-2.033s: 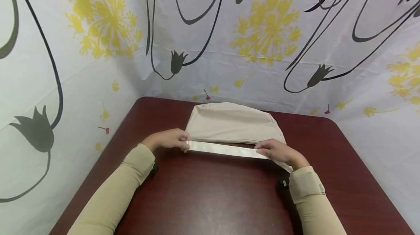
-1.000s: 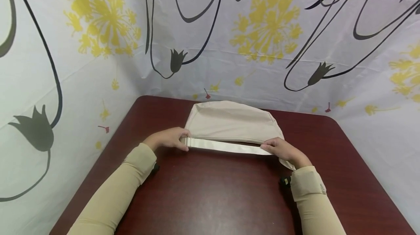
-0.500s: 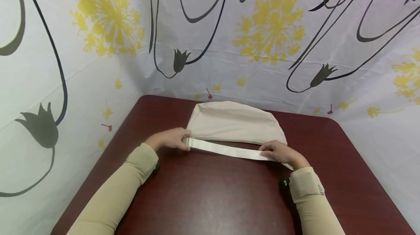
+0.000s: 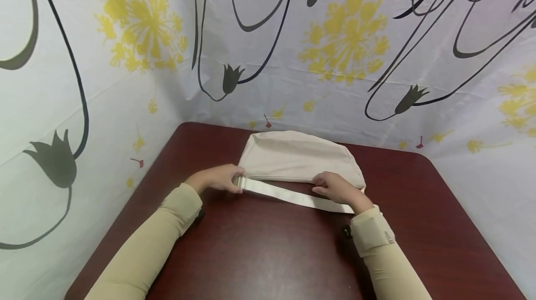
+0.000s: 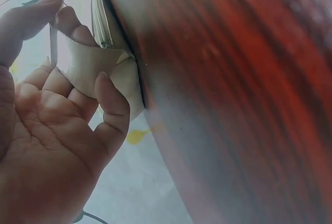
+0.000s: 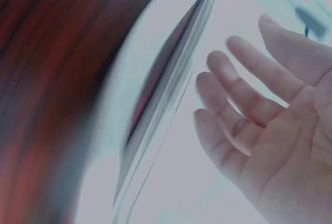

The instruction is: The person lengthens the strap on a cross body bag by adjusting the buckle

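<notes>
A cream fabric bag (image 4: 299, 156) lies on the table, with its zipped edge towards me. Along that edge runs its pale flat strap (image 4: 284, 195), with a slider buckle (image 4: 242, 183) at the left end. My left hand (image 4: 218, 178) pinches the strap beside this buckle; in the left wrist view, thumb and fingers are around the strap end (image 5: 87, 68). Over the strap's right half hovers my right hand (image 4: 338, 190), holding nothing. Its fingers are spread and loosely bent in the right wrist view, near the bag's zipper (image 6: 171, 92).
The dark red-brown table (image 4: 268, 253) extends in front of the bag and to both sides. A white curtain (image 4: 268, 49) with grey and yellow flower prints encloses the back and sides.
My right hand has let go of the strap and moved left, towards the zipped edge. The strap's right part has sagged nearer to me. My left hand stays at the buckle.
</notes>
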Tool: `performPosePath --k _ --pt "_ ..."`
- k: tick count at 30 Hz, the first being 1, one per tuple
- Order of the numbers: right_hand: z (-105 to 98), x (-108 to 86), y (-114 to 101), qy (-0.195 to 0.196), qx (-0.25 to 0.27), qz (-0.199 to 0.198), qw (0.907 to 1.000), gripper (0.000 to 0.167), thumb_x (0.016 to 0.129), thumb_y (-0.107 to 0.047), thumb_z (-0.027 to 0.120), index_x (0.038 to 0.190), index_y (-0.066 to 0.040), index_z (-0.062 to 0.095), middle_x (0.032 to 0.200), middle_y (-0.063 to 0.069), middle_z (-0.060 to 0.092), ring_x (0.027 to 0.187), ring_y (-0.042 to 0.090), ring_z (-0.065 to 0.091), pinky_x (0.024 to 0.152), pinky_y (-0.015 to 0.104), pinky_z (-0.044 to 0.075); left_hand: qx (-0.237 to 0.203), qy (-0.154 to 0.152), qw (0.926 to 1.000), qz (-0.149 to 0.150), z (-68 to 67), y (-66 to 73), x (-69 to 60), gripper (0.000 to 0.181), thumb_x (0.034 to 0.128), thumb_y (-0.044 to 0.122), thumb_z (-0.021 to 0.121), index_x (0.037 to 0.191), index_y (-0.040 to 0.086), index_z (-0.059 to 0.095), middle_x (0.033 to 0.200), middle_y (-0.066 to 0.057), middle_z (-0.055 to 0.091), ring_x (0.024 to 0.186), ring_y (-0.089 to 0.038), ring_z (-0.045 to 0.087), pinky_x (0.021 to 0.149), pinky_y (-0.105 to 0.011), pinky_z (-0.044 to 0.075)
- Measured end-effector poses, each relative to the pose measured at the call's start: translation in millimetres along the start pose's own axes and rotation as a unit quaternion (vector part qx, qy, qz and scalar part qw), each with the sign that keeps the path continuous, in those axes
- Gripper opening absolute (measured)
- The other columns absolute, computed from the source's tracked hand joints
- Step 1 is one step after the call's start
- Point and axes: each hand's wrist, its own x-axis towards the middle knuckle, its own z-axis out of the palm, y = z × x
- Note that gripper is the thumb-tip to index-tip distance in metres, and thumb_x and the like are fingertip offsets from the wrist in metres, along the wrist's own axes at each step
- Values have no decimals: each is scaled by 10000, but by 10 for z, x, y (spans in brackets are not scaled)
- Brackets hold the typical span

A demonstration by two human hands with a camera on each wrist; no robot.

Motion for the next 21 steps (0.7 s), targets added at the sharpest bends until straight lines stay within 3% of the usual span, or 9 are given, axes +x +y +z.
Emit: performPosePath --k 7,14,21 --pt "230 400 -548 209 243 -435 9985 255 958 -120 707 1165 27 679 1131 151 679 1028 325 651 897 460 521 20 24 10000 24 14 19 -15 368 854 161 772 1182 43 653 934 19 617 824 -122 526 779 -285 463" --pt "495 677 -897 234 -159 -1031 9943 360 913 -133 764 1208 42 654 1155 153 663 1087 289 624 970 431 484 -96 49 9998 153 18 18 -26 338 839 141 766 1148 50 665 887 39 612 784 -100 520 734 -266 456" --pt "677 787 -1010 131 -588 -562 9966 442 850 -216 842 1207 -37 654 1129 77 664 993 197 614 877 373 511 -102 108 9996 240 19 18 -24 321 829 128 755 1131 54 675 861 46 607 748 -91 519 696 -256 452"
